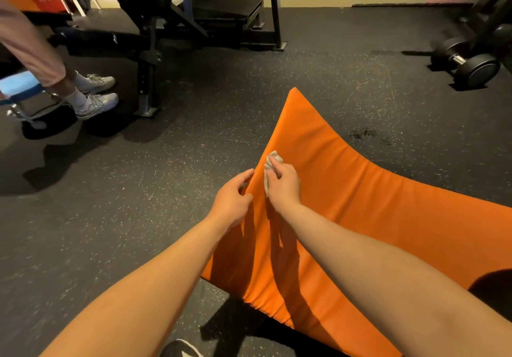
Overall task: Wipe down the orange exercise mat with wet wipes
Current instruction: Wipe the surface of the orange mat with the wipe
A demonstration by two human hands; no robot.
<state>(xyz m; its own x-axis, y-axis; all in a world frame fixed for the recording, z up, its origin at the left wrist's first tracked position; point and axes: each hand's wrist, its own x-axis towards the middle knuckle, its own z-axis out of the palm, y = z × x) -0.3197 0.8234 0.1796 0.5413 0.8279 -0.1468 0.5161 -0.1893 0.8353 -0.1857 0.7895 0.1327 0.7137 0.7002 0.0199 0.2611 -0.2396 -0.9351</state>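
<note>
The orange exercise mat (360, 204) lies on the dark rubber floor, its left edge lifted and its far corner pointing up toward the middle of the view. My left hand (232, 198) grips that raised left edge, thumb on top. My right hand (284, 186) holds a crumpled white wet wipe (270, 162) and presses it against the mat's surface just beside the edge. Most of the wipe is bunched under my fingers.
A black weight bench and rack (171, 32) stand at the back left. Another person in pink trousers and white sneakers (95, 99) stands by it. Dumbbells (471, 64) lie at the far right. My shoe (180, 349) shows at the bottom edge.
</note>
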